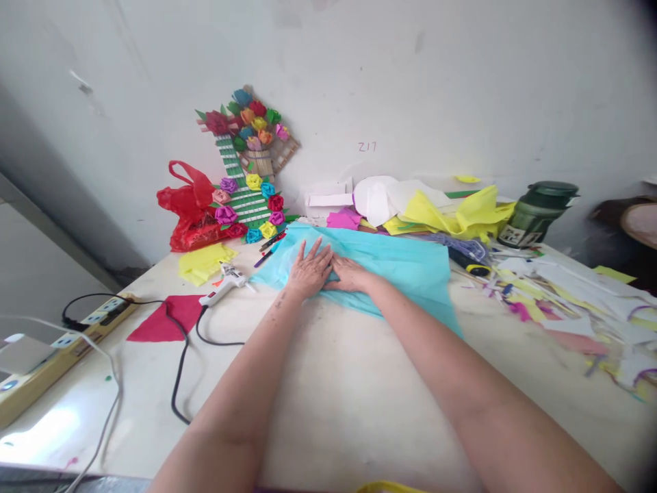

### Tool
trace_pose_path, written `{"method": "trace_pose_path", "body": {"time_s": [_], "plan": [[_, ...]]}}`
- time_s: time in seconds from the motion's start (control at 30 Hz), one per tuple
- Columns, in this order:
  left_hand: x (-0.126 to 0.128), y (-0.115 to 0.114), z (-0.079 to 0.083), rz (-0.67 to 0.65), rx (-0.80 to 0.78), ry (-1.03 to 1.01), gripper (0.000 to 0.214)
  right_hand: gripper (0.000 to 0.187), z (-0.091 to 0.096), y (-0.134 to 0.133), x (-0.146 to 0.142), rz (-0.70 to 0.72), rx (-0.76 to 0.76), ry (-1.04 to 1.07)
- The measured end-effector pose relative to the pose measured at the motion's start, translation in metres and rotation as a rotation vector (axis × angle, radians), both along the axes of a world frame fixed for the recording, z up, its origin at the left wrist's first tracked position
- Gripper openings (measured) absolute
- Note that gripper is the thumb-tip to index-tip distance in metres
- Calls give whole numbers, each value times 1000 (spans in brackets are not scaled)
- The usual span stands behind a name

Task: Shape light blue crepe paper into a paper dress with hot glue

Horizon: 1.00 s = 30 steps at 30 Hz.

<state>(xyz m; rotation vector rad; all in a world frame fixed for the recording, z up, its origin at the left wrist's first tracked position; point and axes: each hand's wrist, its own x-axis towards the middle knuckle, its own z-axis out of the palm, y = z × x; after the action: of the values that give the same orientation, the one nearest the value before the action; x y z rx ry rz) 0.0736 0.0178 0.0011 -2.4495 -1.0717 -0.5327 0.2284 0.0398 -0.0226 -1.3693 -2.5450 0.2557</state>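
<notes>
The blue sheet (410,257) lies on the table (333,404), near the wall (436,82). The left hand (311,269) rests palm down on the blue sheet, fingers spread. The right hand (352,275) lies flat just beside it, fingers extended leftward. A glue gun (220,290) lies left of the blue sheet.

My feed comes in bright, the light soft and pale on the wall (410,82). I get strong glare on the tabletop (354,411) at lower left and only faint shadows. Wide-angle stretch bends the margins; the paper scraps (569,325) smear toward the right edge, and my upper right corner darkens.
</notes>
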Motion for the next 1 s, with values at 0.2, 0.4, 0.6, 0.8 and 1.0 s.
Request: {"method": "trace_pose_path", "body": {"time_s": [0.2,0.4,0.6,0.8,1.0], "plan": [[0,2,-3,0,-22,-28,45,102,3,-3,1,-45,-25,-20],[3,2,-3,26,-32,0,42,106,12,-7,9,-90,-111,-83],[4,0,-2,24,-33,-5,37,108,22,-10,30,-53,-205,-145],[5,0,-2,45,-54,8,34,112,22,-7,46,-2,-227,-126],[5,3,-5,31,-3,2,37,98,23,-6,54,17,-234,-140]]}}
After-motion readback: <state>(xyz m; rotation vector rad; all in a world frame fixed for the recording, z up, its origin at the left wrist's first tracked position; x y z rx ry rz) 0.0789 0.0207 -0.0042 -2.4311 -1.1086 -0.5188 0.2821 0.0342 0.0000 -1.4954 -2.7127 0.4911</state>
